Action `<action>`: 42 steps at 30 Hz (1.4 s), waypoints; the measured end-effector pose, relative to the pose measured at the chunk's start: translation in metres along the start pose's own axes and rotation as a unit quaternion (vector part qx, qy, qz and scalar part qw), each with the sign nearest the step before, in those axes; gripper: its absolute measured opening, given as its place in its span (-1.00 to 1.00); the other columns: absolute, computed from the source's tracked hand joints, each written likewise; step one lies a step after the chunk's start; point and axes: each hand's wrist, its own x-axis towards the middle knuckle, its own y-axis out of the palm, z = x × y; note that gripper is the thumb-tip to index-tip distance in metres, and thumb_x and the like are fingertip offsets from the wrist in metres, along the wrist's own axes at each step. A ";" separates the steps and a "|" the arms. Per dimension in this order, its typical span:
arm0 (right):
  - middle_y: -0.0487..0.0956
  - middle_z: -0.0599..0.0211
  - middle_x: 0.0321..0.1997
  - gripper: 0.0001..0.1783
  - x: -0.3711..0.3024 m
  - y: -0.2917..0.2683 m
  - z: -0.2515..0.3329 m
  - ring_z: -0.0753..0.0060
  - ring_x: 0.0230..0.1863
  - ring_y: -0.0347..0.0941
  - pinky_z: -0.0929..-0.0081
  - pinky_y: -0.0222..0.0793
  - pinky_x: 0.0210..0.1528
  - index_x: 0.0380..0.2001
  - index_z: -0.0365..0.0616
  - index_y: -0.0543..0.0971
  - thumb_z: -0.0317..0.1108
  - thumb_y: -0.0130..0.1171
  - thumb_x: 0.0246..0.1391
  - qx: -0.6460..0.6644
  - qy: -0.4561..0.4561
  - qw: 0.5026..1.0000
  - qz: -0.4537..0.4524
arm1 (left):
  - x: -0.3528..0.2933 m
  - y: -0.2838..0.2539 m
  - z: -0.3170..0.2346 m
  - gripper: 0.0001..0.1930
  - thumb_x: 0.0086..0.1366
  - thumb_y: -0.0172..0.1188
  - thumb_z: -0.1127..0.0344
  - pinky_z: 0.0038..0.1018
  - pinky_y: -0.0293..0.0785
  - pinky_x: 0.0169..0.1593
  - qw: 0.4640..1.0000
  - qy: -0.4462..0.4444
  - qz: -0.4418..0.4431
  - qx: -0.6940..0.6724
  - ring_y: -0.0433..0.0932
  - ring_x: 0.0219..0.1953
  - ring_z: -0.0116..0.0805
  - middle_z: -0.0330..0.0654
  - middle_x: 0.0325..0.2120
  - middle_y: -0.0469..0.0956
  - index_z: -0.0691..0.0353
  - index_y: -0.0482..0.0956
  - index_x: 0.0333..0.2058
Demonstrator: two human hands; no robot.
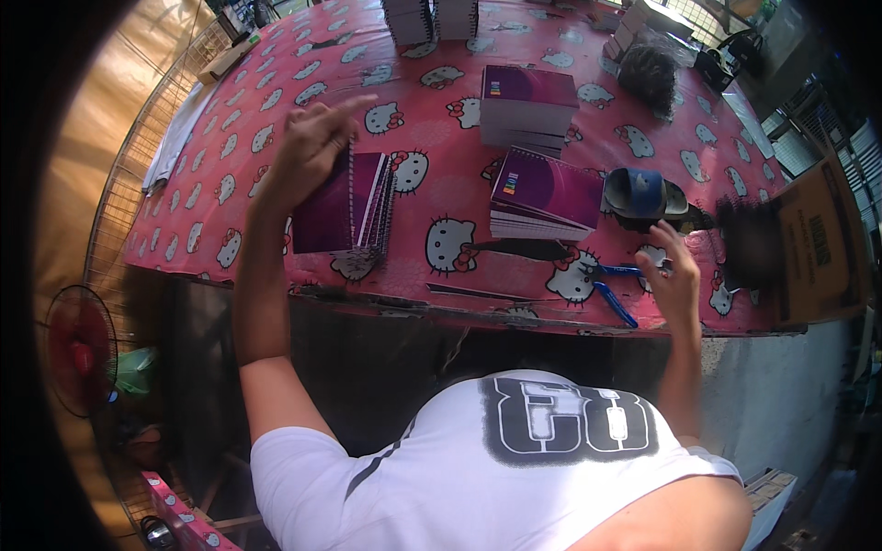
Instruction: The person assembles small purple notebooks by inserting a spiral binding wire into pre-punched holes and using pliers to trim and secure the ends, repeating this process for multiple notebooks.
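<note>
On the left, a purple spiral notebook (323,216) lies on top of a small stack, its coil running along the cover. My left hand (317,142) is at the far end of that coil, index finger stretched to the right and the other fingers curled; what they pinch, if anything, is hidden. My right hand (675,271) has its fingers apart, just right of blue-handled pliers (614,292) lying spread near the table's front edge. Loose purple-covered booklets (547,193) are piled in the middle, with a taller pile of booklets (528,101) behind them.
The table has a pink cat-patterned cover (427,303). Right of the piles sits a blue tape roll (634,193). Black coils (648,73) lie at the back right, and a cardboard box (818,243) stands at the right edge. More spiral notebooks (409,23) stand at the far side.
</note>
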 end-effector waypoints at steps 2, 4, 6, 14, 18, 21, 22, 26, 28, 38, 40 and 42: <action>0.52 0.01 0.07 -0.55 0.024 -0.016 -0.022 0.02 0.10 0.46 0.29 0.36 0.11 -0.07 -0.26 0.56 -0.23 0.32 0.01 -0.059 0.022 0.996 -0.062 | -0.009 0.044 0.028 -0.63 0.40 -0.05 0.35 -0.31 0.14 0.14 0.998 0.019 0.064 -0.001 0.49 -0.08 -0.32 -0.17 -0.17 0.60 0.12 0.40 0.15; 0.53 0.02 0.07 -0.57 0.040 -0.028 -0.074 0.04 0.07 0.48 0.27 0.38 0.08 -0.09 -0.24 0.57 -0.21 0.32 0.01 -0.098 0.034 0.990 -0.097 | -0.019 0.067 0.039 -0.63 0.40 -0.09 0.37 -0.19 0.07 0.27 0.995 -0.010 0.088 -0.033 0.42 0.10 -0.27 -0.11 -0.08 0.57 0.14 0.37 0.16; 0.54 0.04 0.03 -0.53 0.054 -0.049 -0.127 0.03 0.05 0.47 0.24 0.38 0.07 -0.11 -0.23 0.57 -0.12 0.33 -0.01 -0.150 0.071 0.980 -0.108 | -0.012 0.064 0.027 -0.64 0.40 -0.10 0.39 -0.16 0.01 0.32 0.992 -0.028 0.100 -0.067 0.42 0.12 -0.21 -0.08 -0.06 0.55 0.16 0.38 0.15; 0.52 0.05 -0.13 -0.55 0.055 -0.045 -0.181 -0.04 -0.06 0.47 0.13 0.40 -0.06 -0.20 -0.14 0.55 -0.02 0.31 -0.03 -0.311 0.262 0.913 0.025 | -0.014 0.050 -0.003 -0.65 0.35 -0.04 0.42 -0.07 0.07 0.30 1.000 -0.007 0.001 0.018 0.46 0.10 -0.15 -0.11 -0.01 0.53 0.15 0.43 0.10; 0.54 0.05 -0.23 -0.70 0.054 -0.064 -0.172 -0.05 -0.16 0.51 0.12 0.42 -0.13 -0.30 -0.17 0.54 -0.21 0.30 -0.02 -0.321 0.236 0.917 -0.018 | 0.024 0.052 -0.122 -0.70 0.30 0.06 0.44 -0.17 0.23 0.22 0.965 -0.032 -0.087 -0.244 0.48 0.09 -0.15 -0.05 -0.01 0.53 0.21 0.53 0.00; 0.55 0.05 -0.29 -0.78 0.073 -0.051 -0.144 -0.03 -0.19 0.52 0.14 0.43 -0.16 -0.33 -0.18 0.55 -0.33 0.29 -0.04 -0.294 0.142 0.943 -0.059 | 0.065 0.092 -0.164 -0.72 0.29 0.11 0.39 -0.26 0.37 0.10 0.944 0.014 -0.010 -0.331 0.51 0.04 -0.12 -0.01 -0.03 0.54 0.24 0.56 -0.03; 0.55 0.05 -0.32 -0.80 0.079 -0.045 -0.132 -0.02 -0.22 0.53 0.15 0.43 -0.17 -0.32 -0.19 0.56 -0.39 0.28 -0.04 -0.282 0.090 0.953 -0.068 | 0.083 0.124 -0.157 -0.69 0.28 0.13 0.33 -0.28 0.39 0.07 0.960 0.018 0.006 -0.280 0.52 0.01 -0.10 0.00 -0.03 0.54 0.24 0.54 -0.01; 0.59 0.08 -0.31 -0.74 0.073 -0.027 -0.078 0.13 -0.32 0.56 0.34 0.44 -0.24 -0.21 -0.18 0.62 -0.40 0.30 -0.03 -0.093 0.033 0.993 -0.064 | 0.121 0.188 -0.145 -0.64 0.24 0.20 0.16 -0.35 0.44 -0.05 0.980 -0.023 0.165 -0.106 0.57 -0.13 -0.07 -0.01 -0.08 0.56 0.27 0.59 -0.09; 0.61 0.14 -0.32 -0.71 0.064 -0.026 -0.052 0.27 -0.35 0.56 0.42 0.43 -0.27 -0.19 -0.18 0.63 -0.38 0.32 -0.04 -0.045 0.079 0.996 -0.027 | 0.129 0.192 -0.136 -0.68 0.20 0.25 0.18 -0.37 0.46 -0.11 0.946 -0.069 0.247 -0.198 0.59 -0.21 -0.11 -0.04 -0.18 0.60 0.27 0.63 -0.16; 0.60 0.33 -0.34 -0.73 0.058 0.002 -0.012 0.56 -0.40 0.49 0.58 0.38 -0.31 -0.20 -0.24 0.63 -0.40 0.31 -0.01 0.141 0.062 0.988 0.031 | 0.112 0.171 -0.142 -0.79 0.10 0.35 0.34 -0.48 0.47 -0.18 0.961 -0.030 0.072 -0.266 0.60 -0.31 -0.31 -0.11 -0.38 0.63 0.28 0.69 -0.28; 0.60 0.35 -0.34 -0.73 0.060 0.010 -0.014 0.59 -0.40 0.48 0.59 0.37 -0.32 -0.21 -0.25 0.63 -0.40 0.31 -0.01 0.166 0.077 0.981 0.055 | 0.114 0.178 -0.137 -0.81 0.10 0.35 0.37 -0.46 0.47 -0.21 0.951 -0.086 0.093 -0.281 0.60 -0.33 -0.30 -0.11 -0.40 0.62 0.26 0.69 -0.28; 0.60 0.39 -0.36 -0.72 0.056 0.011 -0.011 0.61 -0.40 0.46 0.61 0.37 -0.32 -0.19 -0.24 0.63 -0.40 0.31 -0.01 0.143 0.076 0.985 0.066 | 0.107 0.183 -0.136 -0.82 0.11 0.34 0.37 -0.45 0.48 -0.23 0.955 -0.043 0.050 -0.289 0.60 -0.36 -0.28 -0.09 -0.40 0.62 0.26 0.69 -0.29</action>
